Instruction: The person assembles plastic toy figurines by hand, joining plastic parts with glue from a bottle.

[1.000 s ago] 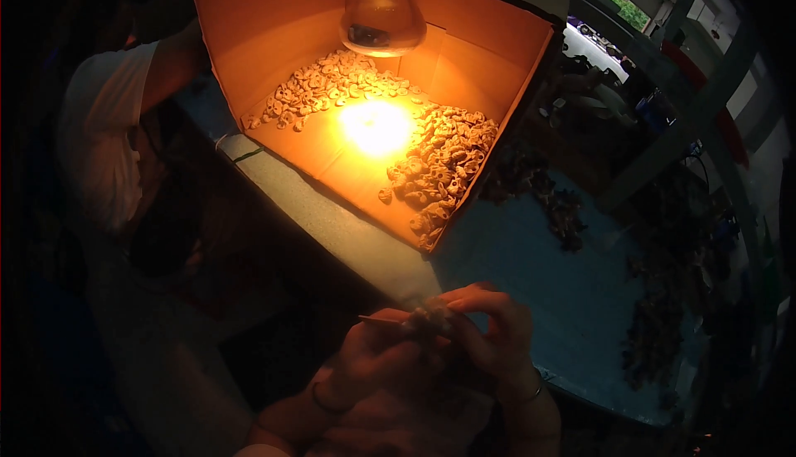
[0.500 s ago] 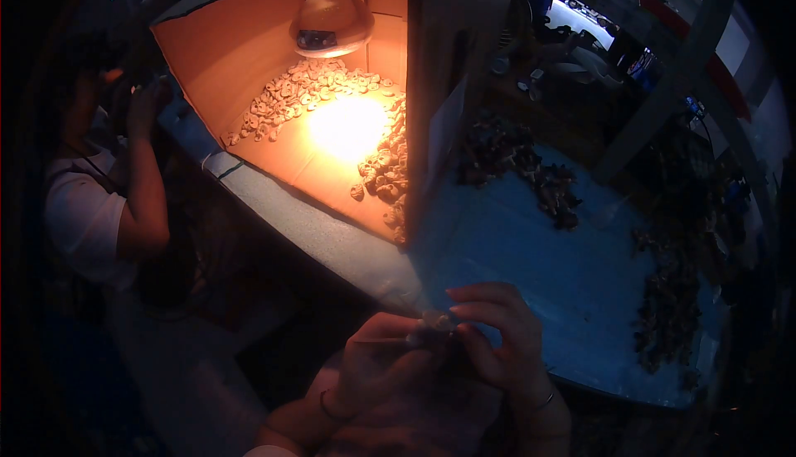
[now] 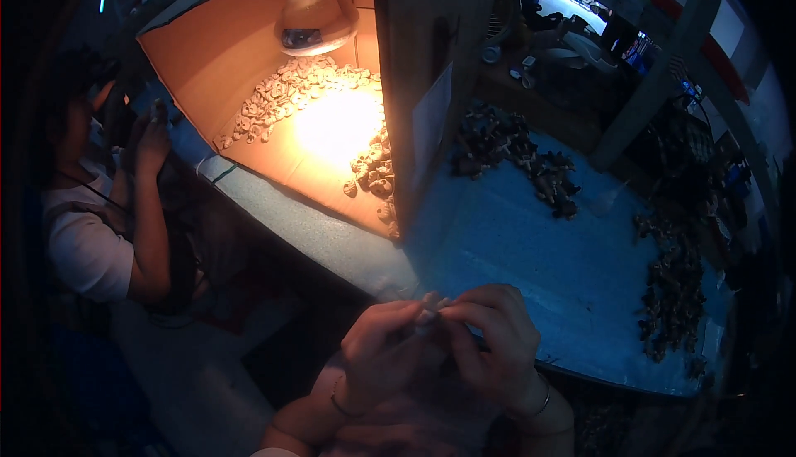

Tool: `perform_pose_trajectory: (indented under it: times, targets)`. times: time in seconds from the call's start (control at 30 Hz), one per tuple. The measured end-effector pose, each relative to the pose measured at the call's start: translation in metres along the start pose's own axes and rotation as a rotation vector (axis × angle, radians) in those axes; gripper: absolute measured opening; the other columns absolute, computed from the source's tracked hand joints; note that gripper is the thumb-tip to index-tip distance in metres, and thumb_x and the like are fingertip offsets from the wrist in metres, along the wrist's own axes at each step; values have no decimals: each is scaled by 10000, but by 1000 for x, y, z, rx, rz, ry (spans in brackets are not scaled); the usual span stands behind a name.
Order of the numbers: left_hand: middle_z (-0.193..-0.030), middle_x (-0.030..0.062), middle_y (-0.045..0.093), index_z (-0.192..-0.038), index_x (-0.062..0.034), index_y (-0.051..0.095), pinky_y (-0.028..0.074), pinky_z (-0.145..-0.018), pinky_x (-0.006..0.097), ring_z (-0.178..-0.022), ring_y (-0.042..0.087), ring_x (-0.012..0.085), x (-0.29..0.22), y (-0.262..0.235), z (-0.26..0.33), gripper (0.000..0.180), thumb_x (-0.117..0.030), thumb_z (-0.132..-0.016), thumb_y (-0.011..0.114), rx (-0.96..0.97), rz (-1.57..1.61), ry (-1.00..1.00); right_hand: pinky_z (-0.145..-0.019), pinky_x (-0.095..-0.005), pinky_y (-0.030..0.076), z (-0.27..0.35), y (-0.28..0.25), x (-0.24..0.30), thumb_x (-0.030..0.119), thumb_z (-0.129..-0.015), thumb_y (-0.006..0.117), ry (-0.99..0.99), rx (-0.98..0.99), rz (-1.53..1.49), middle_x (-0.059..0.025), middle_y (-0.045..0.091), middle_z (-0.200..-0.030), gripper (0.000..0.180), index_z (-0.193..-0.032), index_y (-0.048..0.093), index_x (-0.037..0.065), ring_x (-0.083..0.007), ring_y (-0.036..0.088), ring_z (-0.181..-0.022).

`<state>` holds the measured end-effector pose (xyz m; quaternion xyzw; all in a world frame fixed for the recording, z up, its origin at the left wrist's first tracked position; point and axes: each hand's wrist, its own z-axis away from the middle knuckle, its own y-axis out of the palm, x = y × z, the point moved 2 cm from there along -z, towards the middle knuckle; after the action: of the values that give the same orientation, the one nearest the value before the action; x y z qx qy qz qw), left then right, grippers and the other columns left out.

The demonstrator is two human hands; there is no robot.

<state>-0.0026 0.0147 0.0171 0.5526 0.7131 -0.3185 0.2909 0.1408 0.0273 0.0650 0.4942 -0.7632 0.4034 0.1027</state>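
Observation:
Close in front of my body, a small pale piece (image 3: 431, 302) is held up between both hands. My left hand (image 3: 375, 353) is closed, its thumb and fingertips pinching the piece from the left. From the right, my right hand (image 3: 497, 337) has its fingertips drawn together on the same piece. What exactly the piece is, I cannot make out; it is small and dimly lit. Just beyond my hands lies the near edge of a blue-covered table (image 3: 531, 266).
A cardboard box (image 3: 207, 51) with a glowing heat lamp (image 3: 315, 22) holds many small tan rounded pieces (image 3: 269, 96). Dark small pieces lie in clusters (image 3: 672, 291) on the blue surface, with another cluster (image 3: 526, 159) farther back. At left, another person (image 3: 91, 250) sits with raised hands.
My right fingers have closed in from spread to pinched on the small piece. Both hands have risen slightly. The whole view has shifted a little, moving the box leftward.

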Motion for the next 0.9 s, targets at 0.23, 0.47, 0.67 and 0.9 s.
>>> perform_pose_trajectory:
  times: [0.23,0.47,0.67,0.9]
  targets:
    - [-950,139,610,-983,14,531,505,-699,251,-819,612,152,0,2,4,232,42,-783,646,48,103,-127,-730,-356,421,2,-2,3,-1,-661,660,48,131,3,-123,552,-930,332,-978,564,24,-275,555,-833]
    - [-1075,116,513,-1078,7,431,449,-839,243,-974,537,129,6,18,12,264,87,-844,522,48,573,-471,-788,-385,393,8,15,2,38,-651,667,-14,93,301,-131,503,-1016,412,-1034,514,23,-280,523,-915]
    - [-1012,107,547,-1105,6,505,491,-746,267,-914,567,140,-10,3,1,297,-21,-827,604,220,417,-358,-852,-355,388,21,0,-26,75,-611,752,152,94,-76,-126,495,-1030,513,-1052,493,28,-265,511,-947]
    - [-985,97,533,-1074,3,562,440,-698,233,-808,535,131,-10,-2,-16,227,-71,-859,557,322,207,-153,-918,-332,361,51,7,-42,44,-520,848,382,106,-1113,-96,434,-1125,710,-1116,462,38,-205,437,-1077]
